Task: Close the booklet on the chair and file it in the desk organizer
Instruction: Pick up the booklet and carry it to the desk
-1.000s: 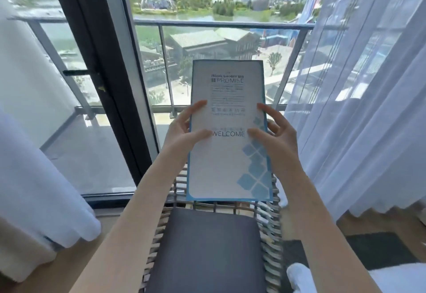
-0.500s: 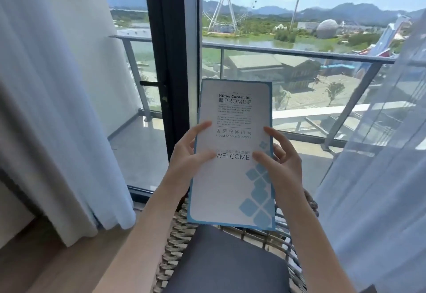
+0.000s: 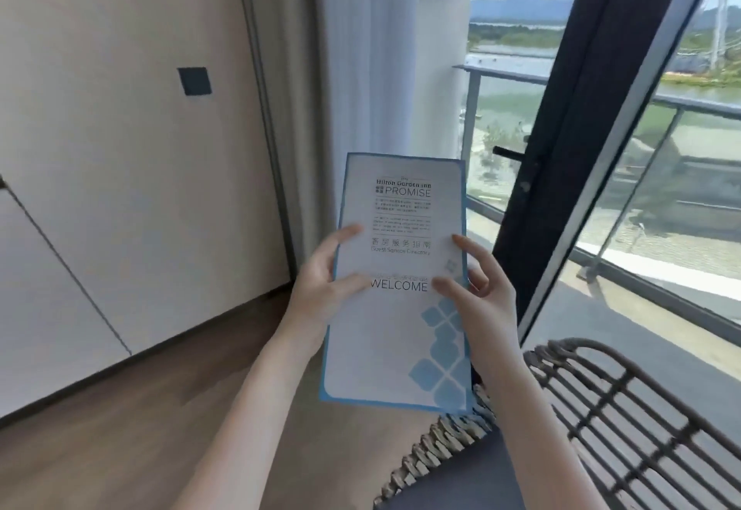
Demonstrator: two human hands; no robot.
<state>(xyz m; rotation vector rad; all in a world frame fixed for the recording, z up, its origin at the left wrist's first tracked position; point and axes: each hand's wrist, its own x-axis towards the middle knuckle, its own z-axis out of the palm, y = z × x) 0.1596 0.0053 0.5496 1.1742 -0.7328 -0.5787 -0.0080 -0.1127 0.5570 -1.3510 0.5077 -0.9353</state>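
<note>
The booklet (image 3: 397, 333) is closed, white with a blue border, blue diamond shapes and the word WELCOME on its cover. I hold it upright in the air in front of me. My left hand (image 3: 320, 281) grips its left edge, thumb on the cover. My right hand (image 3: 477, 293) grips its right edge, thumb on the cover and fingers behind. The wicker chair (image 3: 601, 409) with a dark grey seat cushion (image 3: 461, 481) is below and to the right of the booklet. No desk organizer is in view.
A beige wall (image 3: 120, 148) with a dark switch plate (image 3: 195, 81) fills the left. White curtains (image 3: 361, 68) hang at centre. A black-framed glass door (image 3: 561, 148) and balcony railing (image 3: 681, 100) are on the right. Wooden floor (image 3: 140, 409) lies at lower left.
The view has swung left, from the window toward the wall. The booklet stays in both hands, and the chair has shifted to the lower right.
</note>
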